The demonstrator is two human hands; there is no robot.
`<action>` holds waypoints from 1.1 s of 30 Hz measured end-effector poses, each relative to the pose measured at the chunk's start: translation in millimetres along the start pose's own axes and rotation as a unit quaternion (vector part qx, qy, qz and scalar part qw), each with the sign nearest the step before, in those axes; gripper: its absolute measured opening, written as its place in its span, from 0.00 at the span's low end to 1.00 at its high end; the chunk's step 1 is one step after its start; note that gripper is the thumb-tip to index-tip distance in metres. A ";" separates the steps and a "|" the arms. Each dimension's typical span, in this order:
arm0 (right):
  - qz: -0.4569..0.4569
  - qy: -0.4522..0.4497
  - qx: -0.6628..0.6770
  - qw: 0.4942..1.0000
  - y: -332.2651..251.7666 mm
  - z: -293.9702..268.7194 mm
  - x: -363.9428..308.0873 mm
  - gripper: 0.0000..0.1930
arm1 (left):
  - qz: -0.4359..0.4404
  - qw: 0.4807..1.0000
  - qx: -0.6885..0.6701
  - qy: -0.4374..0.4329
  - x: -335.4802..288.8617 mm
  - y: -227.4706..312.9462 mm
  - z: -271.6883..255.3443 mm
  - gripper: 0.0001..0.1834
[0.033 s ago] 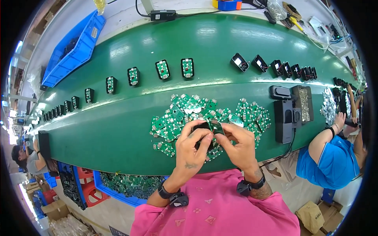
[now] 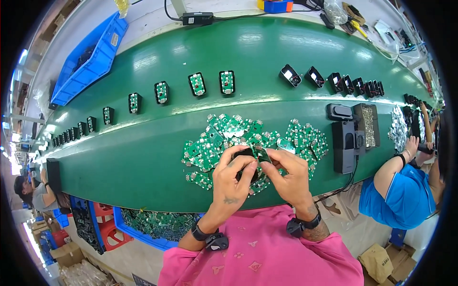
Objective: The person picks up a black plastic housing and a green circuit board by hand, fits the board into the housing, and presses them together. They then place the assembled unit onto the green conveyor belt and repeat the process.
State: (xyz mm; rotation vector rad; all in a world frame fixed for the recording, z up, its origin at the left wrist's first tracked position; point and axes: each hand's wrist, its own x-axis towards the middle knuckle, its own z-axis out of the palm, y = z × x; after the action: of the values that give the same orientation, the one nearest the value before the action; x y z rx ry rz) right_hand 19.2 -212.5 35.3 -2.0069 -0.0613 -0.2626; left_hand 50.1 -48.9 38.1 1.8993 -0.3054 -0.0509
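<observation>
My left hand (image 2: 231, 180) is closed around a small black plastic case (image 2: 246, 152), most of it hidden by the fingers. A green circuit board (image 2: 263, 154) is pinched between the thumb and fingers of my right hand (image 2: 289, 177), tilted against the case's right side. Both hands meet over a loose pile of green circuit boards (image 2: 202, 151) on the green workbench (image 2: 129, 164). Whether a wire joins board and case is too small to tell.
Black cases with boards in them (image 2: 227, 82) form a row to the far left. Black cases showing red wires (image 2: 290, 76) line the far right. Beside the pile stand a black device (image 2: 343, 145) and a box of small metal parts (image 2: 367, 125). A co-worker in blue (image 2: 398, 195) sits at right.
</observation>
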 end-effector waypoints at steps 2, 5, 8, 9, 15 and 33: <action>-0.013 0.005 0.001 1.000 -0.8 0.0 2.4 0.13 | 0.002 1.000 0.013 0.006 0.8 -3.0 0.7 0.05; -0.065 0.003 -0.015 0.998 4.5 -2.2 0.3 0.14 | -0.002 1.000 0.013 -0.001 0.1 -5.6 -0.7 0.05; -0.083 -0.009 -0.052 0.995 9.2 1.2 -4.5 0.15 | -0.041 0.998 -0.001 -0.053 -1.6 -10.9 -2.8 0.11; -0.084 0.002 -0.060 0.995 8.5 4.1 -5.6 0.15 | -0.014 0.999 -0.001 -0.044 -1.4 -11.4 -0.4 0.18; -0.135 0.003 -0.103 0.985 9.6 6.4 -9.5 0.18 | -0.107 0.936 -0.327 -0.080 -4.7 -12.5 2.7 0.40; 0.039 0.049 0.139 0.988 -1.3 15.4 -8.7 0.05 | -0.107 0.949 -0.281 -0.098 -6.3 -3.8 5.3 0.29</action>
State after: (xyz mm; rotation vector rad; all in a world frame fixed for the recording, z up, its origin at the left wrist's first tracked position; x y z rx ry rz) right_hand 13.0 -197.5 28.2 -1.7131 0.0410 -0.2867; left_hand 43.8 -51.1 32.0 1.3518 -0.1901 -0.4320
